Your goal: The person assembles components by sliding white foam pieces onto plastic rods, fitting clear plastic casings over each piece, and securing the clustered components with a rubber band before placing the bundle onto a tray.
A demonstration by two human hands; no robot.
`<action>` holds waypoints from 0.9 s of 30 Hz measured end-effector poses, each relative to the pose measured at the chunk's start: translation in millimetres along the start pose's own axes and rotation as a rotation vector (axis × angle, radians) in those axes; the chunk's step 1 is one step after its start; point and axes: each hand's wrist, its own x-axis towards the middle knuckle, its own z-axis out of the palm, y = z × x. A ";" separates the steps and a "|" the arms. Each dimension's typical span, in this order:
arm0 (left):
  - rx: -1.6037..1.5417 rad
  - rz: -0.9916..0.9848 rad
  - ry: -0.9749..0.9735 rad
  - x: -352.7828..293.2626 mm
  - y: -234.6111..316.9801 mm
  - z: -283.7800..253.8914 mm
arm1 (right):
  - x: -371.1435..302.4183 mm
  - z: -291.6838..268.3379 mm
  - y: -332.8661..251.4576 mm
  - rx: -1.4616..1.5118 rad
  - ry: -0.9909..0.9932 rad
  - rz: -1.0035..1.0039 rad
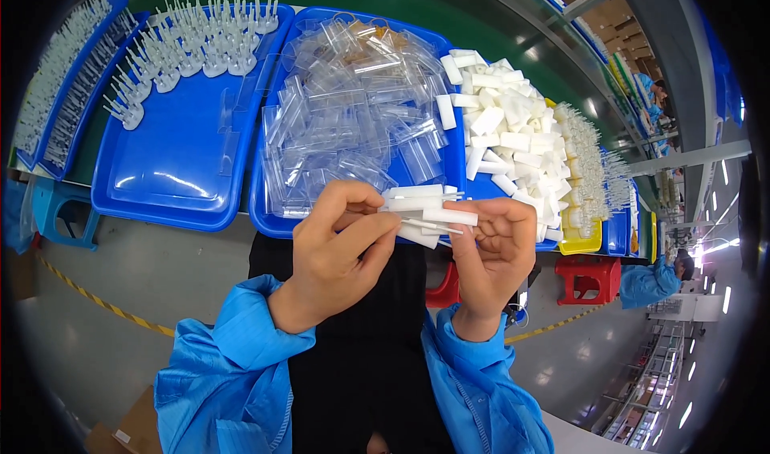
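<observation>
- Factory bench w/ blue trays (172, 165) of clear sleeves (353, 109) & white blocks (513, 133).
- Left hand (341, 245) & right hand (493, 249) both pinch white strips (425, 213), held above tray edge.
- Strips prob. light, stiff, slippery; grip at ends.

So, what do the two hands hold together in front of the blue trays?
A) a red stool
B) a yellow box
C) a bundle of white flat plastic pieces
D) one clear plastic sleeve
C: the left hand and the right hand both grip a bundle of white flat plastic pieces, fanned out between their fingertips.
</observation>
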 end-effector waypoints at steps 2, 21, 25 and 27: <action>0.008 -0.012 -0.005 -1.0 -0.8 -0.4 | -0.3 -3.0 9.5 -0.033 -0.012 -0.061; -0.413 -0.287 -0.132 -2.3 -5.0 -7.7 | 9.6 -2.1 19.4 -0.285 -0.158 -0.382; -0.802 -0.489 -0.102 -3.6 -4.6 -7.3 | 7.9 5.1 21.0 0.143 -0.107 -0.259; -0.843 -0.503 -0.172 -5.4 1.9 -5.0 | 8.7 7.6 25.1 0.469 -0.291 0.029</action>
